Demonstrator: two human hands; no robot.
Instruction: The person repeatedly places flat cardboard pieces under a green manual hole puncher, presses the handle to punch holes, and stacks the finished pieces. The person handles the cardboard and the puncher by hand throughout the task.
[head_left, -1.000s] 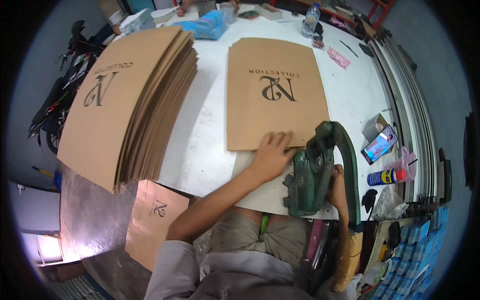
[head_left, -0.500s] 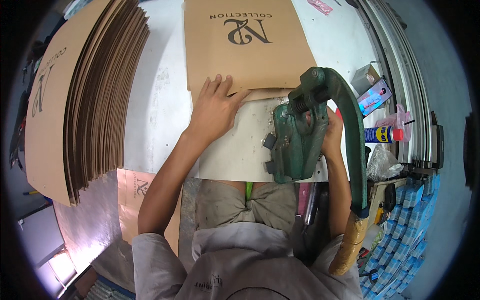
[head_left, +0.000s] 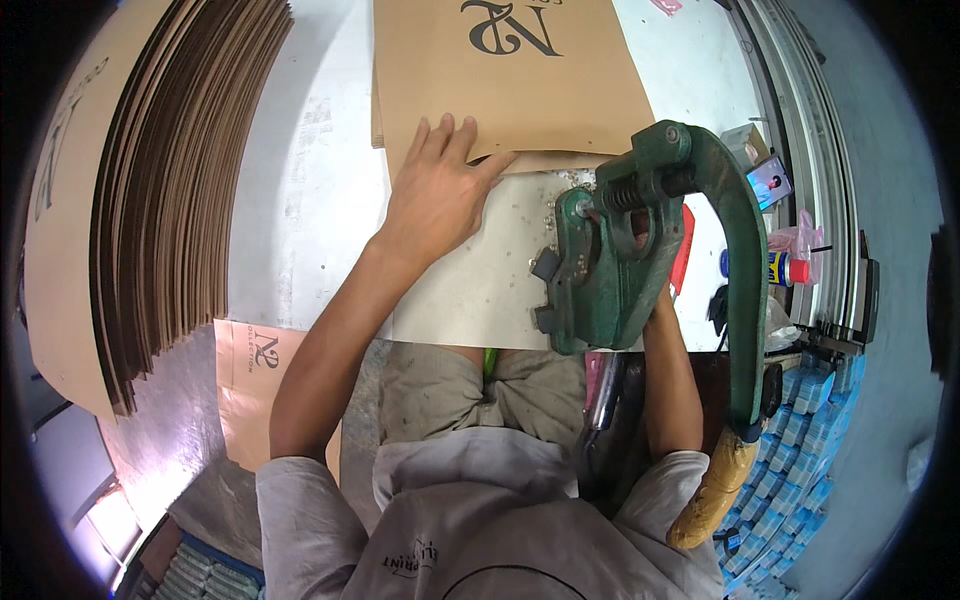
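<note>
My left hand [head_left: 437, 192] lies with fingers spread on the printed brown paper bag [head_left: 510, 100], its thumb along the bag's slightly raised near edge. Under the bag, more brown card or bags [head_left: 377, 115] stick out at the left. To the right stands a green lever press [head_left: 615, 265], with a long curved handle wrapped in tan tape at its end. My right hand [head_left: 660, 308] is behind the press; just the wrist and a bit of the hand show, and its fingers are hidden. Small metal bits [head_left: 550, 215] lie around the press head.
A tall stack of brown bags [head_left: 170, 180] stands at the left of the white table [head_left: 290, 220]. Right of the press are a red object [head_left: 684, 250], a spray can [head_left: 775, 267], a phone [head_left: 769, 183] and a small box [head_left: 745, 146]. Blue packs [head_left: 800, 430] are piled at the lower right.
The whole view has shifted a little. The top bag has slid right over the ones beneath, with my left hand on it. My right hand has sunk further out of sight behind the press.
</note>
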